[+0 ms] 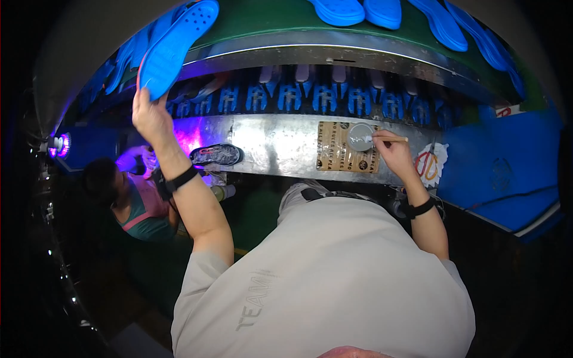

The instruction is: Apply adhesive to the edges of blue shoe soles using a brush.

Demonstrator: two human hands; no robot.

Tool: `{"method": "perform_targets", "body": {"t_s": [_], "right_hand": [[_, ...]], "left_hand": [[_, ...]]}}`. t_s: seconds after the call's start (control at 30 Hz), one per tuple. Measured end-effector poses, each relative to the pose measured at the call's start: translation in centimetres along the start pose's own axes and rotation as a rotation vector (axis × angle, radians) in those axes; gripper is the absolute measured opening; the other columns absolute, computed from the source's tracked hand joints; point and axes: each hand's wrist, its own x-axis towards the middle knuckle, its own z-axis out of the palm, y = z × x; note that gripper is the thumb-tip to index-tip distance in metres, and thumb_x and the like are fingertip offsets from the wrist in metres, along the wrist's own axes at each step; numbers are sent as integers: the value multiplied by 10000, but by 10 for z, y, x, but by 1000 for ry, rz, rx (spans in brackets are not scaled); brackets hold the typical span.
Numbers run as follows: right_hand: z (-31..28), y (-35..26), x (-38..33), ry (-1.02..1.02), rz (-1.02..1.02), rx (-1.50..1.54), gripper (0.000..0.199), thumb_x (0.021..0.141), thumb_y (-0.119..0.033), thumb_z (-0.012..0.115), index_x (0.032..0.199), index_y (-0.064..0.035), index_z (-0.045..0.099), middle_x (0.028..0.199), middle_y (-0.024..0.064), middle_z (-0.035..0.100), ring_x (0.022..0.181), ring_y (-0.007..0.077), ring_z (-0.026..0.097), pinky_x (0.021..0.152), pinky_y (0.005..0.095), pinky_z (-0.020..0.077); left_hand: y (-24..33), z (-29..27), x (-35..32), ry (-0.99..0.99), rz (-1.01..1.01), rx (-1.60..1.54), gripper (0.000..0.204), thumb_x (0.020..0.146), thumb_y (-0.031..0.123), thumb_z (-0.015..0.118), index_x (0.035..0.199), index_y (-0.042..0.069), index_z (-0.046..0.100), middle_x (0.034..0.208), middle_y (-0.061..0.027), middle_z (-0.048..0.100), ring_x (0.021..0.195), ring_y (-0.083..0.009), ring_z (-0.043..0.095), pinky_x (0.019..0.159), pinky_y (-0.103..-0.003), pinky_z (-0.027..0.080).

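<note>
A blue shoe insole [173,51] is standing out at the upper left, with its holed end pointing up and away. The left hand [152,119] is gripping its lower end in the fingers, and the insole is overlapping the green belt [262,30] in the view; whether it is also touching the belt, one cannot tell. The right hand [395,158] is closing around the wooden handle of a brush [399,139], whose tip is reaching over the mouth of a round grey container [359,144]. This container is sitting on a brown printed sheet [333,158], which is lying on the metal bench [271,143]. Just to the right of the hand, scissors [435,159] with orange and red handles are resting on a white crumpled paper or cloth [441,150]. On the left part of the bench, a dark shoe [216,154] is lying. More blue insoles [338,11] are lying on the belt, and below it a row of blue objects [325,99] is extending along the bench. At the far left, a co-worker [146,209] is staying near a purple lamp [60,145].
</note>
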Motion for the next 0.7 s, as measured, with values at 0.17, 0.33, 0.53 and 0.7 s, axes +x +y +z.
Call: {"method": "perform_targets", "body": {"t_s": [0.17,0.33,0.53,0.7], "right_hand": [[9,17,11,-67,108,-124,239,923,-264,668,989,-51,754,835,162,733,728,330,714,691,392,551],[30,65,15,-90,33,-156,245,921,-279,659,989,-64,756,854,169,736,774,372,705,712,424,554],[14,23,11,-82,114,-121,236,910,-273,686,1007,-69,756,840,163,734,756,320,710,707,385,547],[9,36,-2,26,123,97,232,922,-260,703,1040,-66,753,818,123,739,726,213,699,686,337,530]], "left_hand": [[45,8,-84,12,-212,-129,409,1072,256,480,1268,-74,623,1209,-217,693,1074,-313,704,974,-443,564],[20,4,-161,-313,-649,-55,376,1000,310,587,1091,-40,691,1023,-179,743,908,-284,735,869,-419,601],[35,57,-258,-723,-1053,-890,882,925,456,654,1554,-53,303,1463,-352,475,1291,-468,565,1094,-562,457],[18,49,-292,-771,-1088,-566,909,939,409,671,1591,-30,214,1436,-275,514,1260,-378,599,1058,-475,512]]}}
